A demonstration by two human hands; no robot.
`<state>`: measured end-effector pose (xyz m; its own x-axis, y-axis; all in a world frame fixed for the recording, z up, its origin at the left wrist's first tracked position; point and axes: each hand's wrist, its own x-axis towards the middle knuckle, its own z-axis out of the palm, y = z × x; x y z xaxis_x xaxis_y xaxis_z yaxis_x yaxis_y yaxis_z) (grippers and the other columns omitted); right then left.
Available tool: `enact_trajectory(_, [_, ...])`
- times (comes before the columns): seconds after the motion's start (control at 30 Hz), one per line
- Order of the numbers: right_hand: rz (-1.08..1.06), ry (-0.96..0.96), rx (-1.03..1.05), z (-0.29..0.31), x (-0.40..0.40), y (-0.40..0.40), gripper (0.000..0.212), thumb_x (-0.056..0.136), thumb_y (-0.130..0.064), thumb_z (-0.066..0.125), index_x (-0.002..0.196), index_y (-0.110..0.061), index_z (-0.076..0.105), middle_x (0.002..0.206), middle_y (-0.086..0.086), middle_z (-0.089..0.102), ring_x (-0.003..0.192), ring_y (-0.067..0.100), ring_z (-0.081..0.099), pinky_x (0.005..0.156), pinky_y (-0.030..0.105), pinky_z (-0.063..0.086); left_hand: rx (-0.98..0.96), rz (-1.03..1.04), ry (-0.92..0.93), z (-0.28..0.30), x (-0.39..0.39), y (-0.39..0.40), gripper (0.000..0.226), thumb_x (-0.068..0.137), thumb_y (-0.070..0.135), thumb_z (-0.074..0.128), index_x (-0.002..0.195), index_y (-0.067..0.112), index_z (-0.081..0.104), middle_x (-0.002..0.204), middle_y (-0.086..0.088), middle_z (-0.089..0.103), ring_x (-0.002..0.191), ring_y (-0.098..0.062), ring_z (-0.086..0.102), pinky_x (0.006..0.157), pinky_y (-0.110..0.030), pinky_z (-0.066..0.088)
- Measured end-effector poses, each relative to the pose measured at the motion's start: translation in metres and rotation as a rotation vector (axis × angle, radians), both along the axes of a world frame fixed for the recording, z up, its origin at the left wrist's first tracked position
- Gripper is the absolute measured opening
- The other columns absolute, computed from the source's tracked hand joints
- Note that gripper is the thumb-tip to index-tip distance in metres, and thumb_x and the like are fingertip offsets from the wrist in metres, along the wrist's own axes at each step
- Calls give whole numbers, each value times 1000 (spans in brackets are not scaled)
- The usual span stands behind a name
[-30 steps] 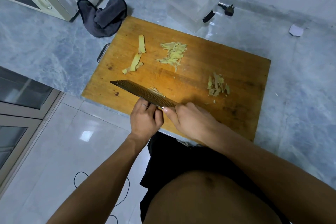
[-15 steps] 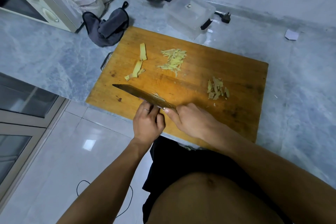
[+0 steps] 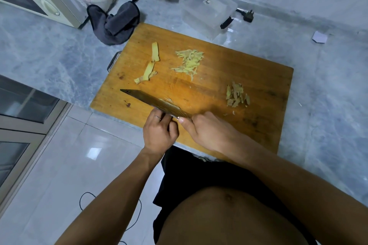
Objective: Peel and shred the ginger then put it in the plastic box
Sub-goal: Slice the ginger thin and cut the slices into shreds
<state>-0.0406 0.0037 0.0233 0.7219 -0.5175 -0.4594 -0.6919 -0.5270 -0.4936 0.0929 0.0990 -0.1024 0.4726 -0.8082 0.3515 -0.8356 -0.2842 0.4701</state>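
**Cleaver held at the board's near edge, shreds on the blade**

Little has shifted since the earlier frames: both hands and the cleaver (image 3: 157,103) sit in the same place at the near edge of the cutting board (image 3: 258,77), and the ginger piles lie where they lay.

At centre frame the right hand (image 3: 211,133) has its fingers curled round the cleaver's handle, which the hand hides. The left hand (image 3: 159,133) has its fingers (image 3: 166,118) bent up against the blade's near side; whether they pinch anything I cannot tell. A ring shows on one left finger. A few pale ginger slivers (image 3: 168,100) cling to the blade just above the left fingers.

The shredded ginger (image 3: 189,61) lies in a loose heap higher on the board, well apart from both hands. Peeled strips (image 3: 151,65) lie to its left, and a small heap of ginger peelings (image 3: 237,95) lies right of centre, near the right hand but not touching it.

The plastic box (image 3: 207,14) stands on the tabletop (image 3: 49,51) just beyond the board's far edge, upper centre; it bears a small label too blurred to read. A grey cloth (image 3: 113,24) lies at the upper left.
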Motion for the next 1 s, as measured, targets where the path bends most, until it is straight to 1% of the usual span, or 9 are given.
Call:
enact_trajectory(0.07, [-12,-1,21,-1,2,1,53,104,-56,27,68,-20,42,74,4,46,88,37,59,66,32,35,0,1,2,-1,1,-1,29,83,13,49,94,6,74,103,-15,66,96,-30,56,69,-31,45])
enact_trajectory(0.13, [-18,-2,28,-4,5,1,52,104,-56,27,77,-18,49,87,13,58,93,39,61,67,34,38,3,2,-1,-1,0,-1,28,83,13,49,92,5,74,102,-15,66,95,-30,56,67,-30,45])
enact_trajectory(0.27, [-7,-1,-22,-11,9,8,57,105,-55,27,99,-9,62,102,21,65,99,42,62,71,37,41,-39,8,-16,3,-1,1,25,83,16,49,72,3,66,80,-16,61,83,-27,50,55,-28,43])
enact_trajectory(0.33, [-12,-2,-41,-11,8,9,58,105,-55,28,102,-9,63,102,21,66,99,42,62,71,36,38,-41,4,-21,4,-2,2,25,84,16,49,72,3,66,79,-17,61,83,-27,49,54,-28,43])
enact_trajectory(0.47, [-3,-17,-36,-6,8,3,57,104,-56,27,92,-12,61,97,20,65,94,40,62,66,36,39,-22,-1,4,2,0,2,26,84,14,47,90,5,71,94,-15,64,91,-28,55,61,-30,45])
enact_trajectory(0.53, [10,-34,-44,-3,4,2,54,104,-55,28,83,-13,55,90,17,63,87,38,61,64,34,35,-30,1,11,2,-1,2,25,83,14,47,88,5,71,91,-15,63,88,-27,54,59,-29,44])
enact_trajectory(0.73, [33,4,-50,4,0,3,54,105,-56,27,65,-21,39,66,-1,38,69,27,43,63,32,32,-23,20,22,1,-1,2,25,82,16,49,84,7,72,90,-15,64,87,-27,53,57,-28,45])
enact_trajectory(0.87, [37,-6,-52,1,1,4,52,104,-55,27,65,-22,36,69,2,41,71,30,46,62,32,31,-40,30,7,0,-1,2,22,81,14,50,80,7,71,89,-15,65,85,-27,53,55,-28,43])
enact_trajectory(1.0, [40,-37,-108,-3,0,8,49,103,-56,27,81,-17,47,89,17,63,89,40,63,65,33,34,-74,44,-12,0,-2,0,20,79,15,51,68,5,64,75,-16,60,79,-27,48,50,-26,40])
